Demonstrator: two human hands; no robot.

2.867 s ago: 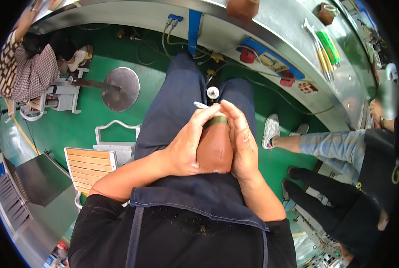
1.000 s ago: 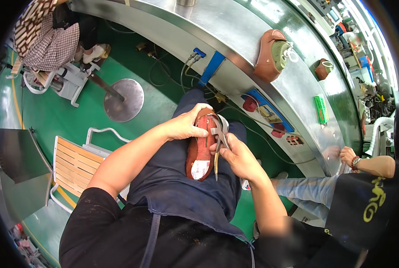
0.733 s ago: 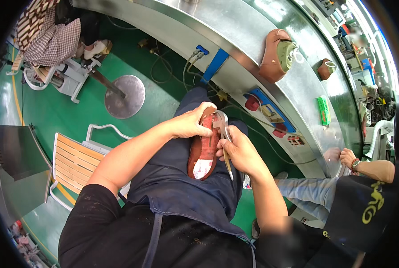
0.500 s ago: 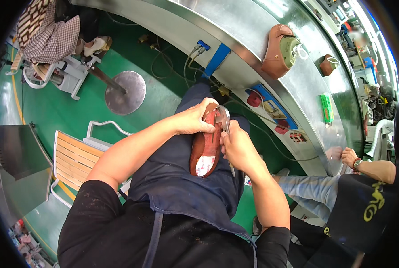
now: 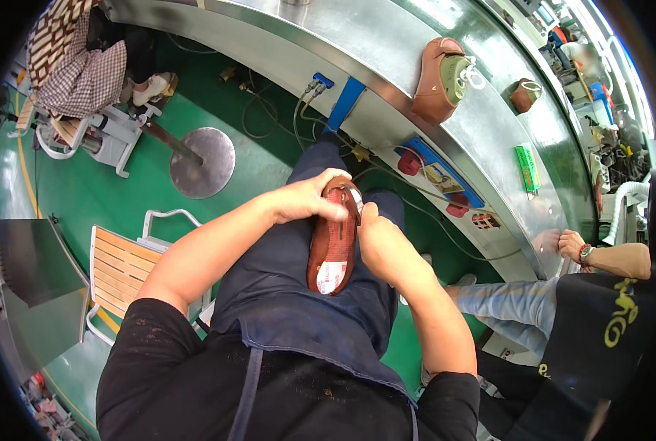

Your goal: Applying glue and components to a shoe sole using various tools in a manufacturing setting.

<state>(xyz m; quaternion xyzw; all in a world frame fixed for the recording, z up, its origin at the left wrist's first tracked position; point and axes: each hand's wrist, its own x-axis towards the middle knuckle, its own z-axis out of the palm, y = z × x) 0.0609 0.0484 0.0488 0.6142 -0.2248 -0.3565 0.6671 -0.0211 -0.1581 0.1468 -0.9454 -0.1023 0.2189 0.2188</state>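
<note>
A brown shoe [image 5: 334, 242] lies in my lap with its underside up, reddish along the middle and white at the end nearest me. My left hand [image 5: 312, 198] is wrapped around its far end, thumb across the underside. Closed near the right edge of that end, my right hand [image 5: 383, 246] grips metal pliers [image 5: 356, 200]. The curved metal head touches the shoe's rim; most of the handles are hidden behind my fingers.
On the metal bench [image 5: 387, 44] ahead stand a brown shoe on a green last [image 5: 438, 84], a smaller brown piece [image 5: 525, 95] and a green box [image 5: 528, 169]. A slatted chair [image 5: 122, 268] is at left. A co-worker's hand [image 5: 572, 242] rests at the bench on the right.
The pliers have turned at the shoe's far end, and their handle no longer shows below my right hand. My right hand has shifted slightly left and rolled. The view has shifted a little.
</note>
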